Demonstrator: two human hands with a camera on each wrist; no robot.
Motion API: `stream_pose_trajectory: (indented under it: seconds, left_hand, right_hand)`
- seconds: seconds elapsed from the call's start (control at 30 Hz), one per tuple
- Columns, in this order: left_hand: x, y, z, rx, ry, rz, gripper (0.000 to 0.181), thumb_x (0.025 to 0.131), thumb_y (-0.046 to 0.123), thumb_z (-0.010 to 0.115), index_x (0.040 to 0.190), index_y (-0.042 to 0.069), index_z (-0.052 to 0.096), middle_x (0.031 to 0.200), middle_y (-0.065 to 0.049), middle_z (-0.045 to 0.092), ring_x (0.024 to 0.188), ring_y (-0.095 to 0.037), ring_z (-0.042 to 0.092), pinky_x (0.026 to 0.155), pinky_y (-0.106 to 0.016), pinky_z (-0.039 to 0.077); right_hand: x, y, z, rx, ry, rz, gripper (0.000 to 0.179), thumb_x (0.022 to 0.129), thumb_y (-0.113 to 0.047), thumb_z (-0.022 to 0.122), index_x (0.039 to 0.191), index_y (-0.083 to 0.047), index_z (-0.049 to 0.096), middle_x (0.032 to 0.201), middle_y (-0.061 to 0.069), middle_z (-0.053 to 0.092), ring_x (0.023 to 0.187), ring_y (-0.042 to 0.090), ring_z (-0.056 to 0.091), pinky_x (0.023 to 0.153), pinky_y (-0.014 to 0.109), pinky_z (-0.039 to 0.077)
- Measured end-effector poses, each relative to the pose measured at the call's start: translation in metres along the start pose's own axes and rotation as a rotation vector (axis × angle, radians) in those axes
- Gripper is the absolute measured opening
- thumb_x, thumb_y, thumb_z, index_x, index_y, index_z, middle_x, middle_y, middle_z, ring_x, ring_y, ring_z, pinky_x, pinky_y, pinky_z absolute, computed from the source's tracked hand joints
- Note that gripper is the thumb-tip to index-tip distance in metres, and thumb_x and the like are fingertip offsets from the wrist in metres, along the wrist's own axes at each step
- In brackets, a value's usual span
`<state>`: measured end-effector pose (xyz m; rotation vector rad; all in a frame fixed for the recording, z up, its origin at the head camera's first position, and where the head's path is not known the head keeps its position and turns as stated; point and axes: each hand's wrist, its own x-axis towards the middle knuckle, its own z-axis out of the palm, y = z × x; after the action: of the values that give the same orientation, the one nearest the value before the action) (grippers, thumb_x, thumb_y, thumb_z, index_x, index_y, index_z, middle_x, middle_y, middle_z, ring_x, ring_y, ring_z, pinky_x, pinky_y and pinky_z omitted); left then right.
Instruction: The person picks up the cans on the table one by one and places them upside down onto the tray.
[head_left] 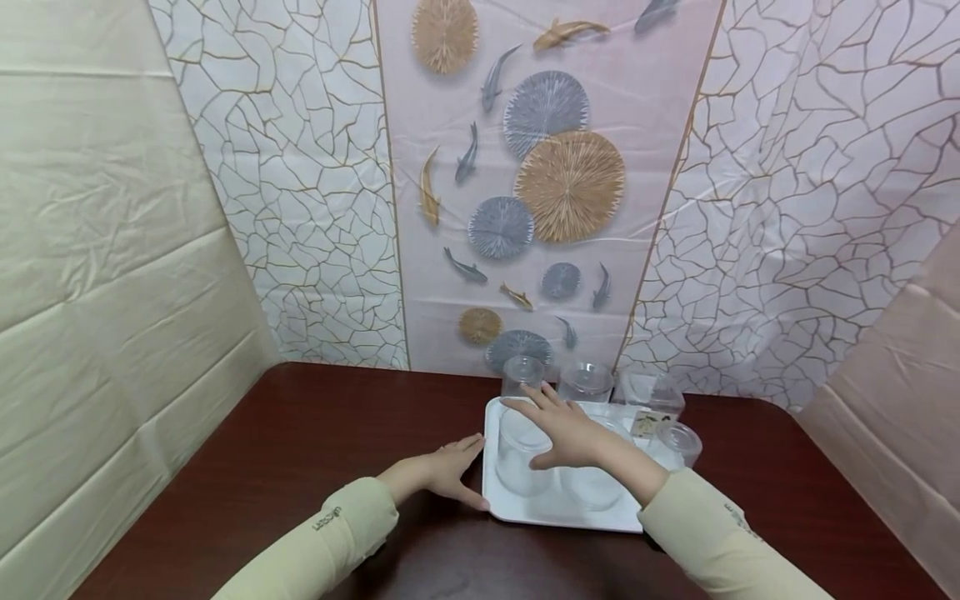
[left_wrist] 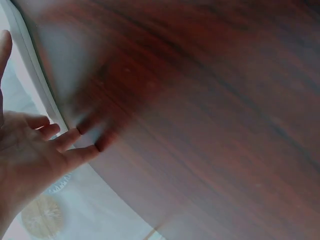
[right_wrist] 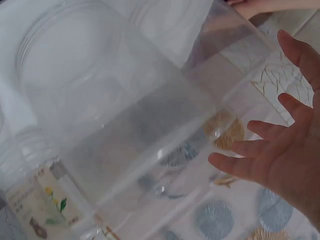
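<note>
A white tray (head_left: 558,518) bears several clear plastic containers, among them a front left jar (head_left: 522,475) and a wider jar (head_left: 596,492) beside it. My left hand (head_left: 452,471) is at the tray's left edge, fingers extended and thumb apart near the front corner; whether it touches the rim I cannot tell. Over the containers, my right hand (head_left: 570,429) spreads its fingers and holds nothing. In the right wrist view that hand (right_wrist: 287,155) appears beside a large clear container (right_wrist: 150,120), with a gap between them.
Further clear containers stand along the back, including a small jar (head_left: 522,372) and a round one (head_left: 585,382). At the right is a small lidded cup (head_left: 681,440), near a printed card (head_left: 650,423). The dark wooden table (head_left: 315,442) meets a patterned cloth backdrop (head_left: 322,208).
</note>
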<state>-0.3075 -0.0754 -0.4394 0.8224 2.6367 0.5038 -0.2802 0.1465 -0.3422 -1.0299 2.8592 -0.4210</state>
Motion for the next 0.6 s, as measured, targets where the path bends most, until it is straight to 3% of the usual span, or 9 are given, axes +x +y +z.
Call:
stream_pose_trajectory:
  seconds: [0.1, 0.27, 0.43, 0.6]
  left_hand:
    - [-0.004, -0.008, 0.0, -0.022, 0.059, 0.034, 0.096, 0.079, 0.042, 0.073, 0.148, -0.002, 0.022, 0.154, -0.019, 0.022, 0.14, -0.037, 0.027, 0.111, -0.049, 0.029]
    - [-0.011, -0.017, -0.004, -0.03, 0.179, 0.05, 0.092, 0.078, 0.045, 0.073, 0.145, 0.0, 0.03, 0.148, -0.021, 0.033, 0.134, -0.039, 0.036, 0.106, -0.052, 0.035]
    - [-0.016, -0.018, -0.011, -0.035, 0.276, 0.027, 0.085, 0.078, 0.048, 0.072, 0.143, 0.005, 0.039, 0.14, -0.019, 0.045, 0.126, -0.037, 0.046, 0.098, -0.053, 0.042]
    - [-0.022, -0.013, -0.021, -0.089, 0.37, 0.028, 0.078, 0.078, 0.048, 0.072, 0.139, 0.009, 0.046, 0.137, -0.017, 0.049, 0.124, -0.036, 0.048, 0.097, -0.054, 0.043]
  right_hand:
    - [-0.004, 0.002, -0.006, -0.018, 0.049, -0.025, 0.08, 0.076, -0.014, 0.077, 0.144, -0.01, 0.036, 0.148, 0.029, 0.029, 0.135, 0.056, 0.02, 0.096, 0.074, 0.026]
    - [-0.011, 0.007, -0.014, -0.037, 0.122, -0.057, 0.074, 0.077, -0.015, 0.076, 0.141, -0.006, 0.04, 0.141, 0.032, 0.038, 0.13, 0.058, 0.029, 0.099, 0.068, 0.031]
    - [-0.019, 0.011, -0.023, -0.01, 0.163, -0.07, 0.067, 0.082, -0.017, 0.072, 0.14, -0.004, 0.041, 0.138, 0.026, 0.045, 0.127, 0.048, 0.04, 0.098, 0.061, 0.037]
    - [-0.028, 0.017, -0.03, 0.057, 0.208, -0.081, 0.058, 0.087, -0.014, 0.066, 0.138, 0.0, 0.042, 0.137, 0.023, 0.048, 0.126, 0.043, 0.044, 0.102, 0.059, 0.035]
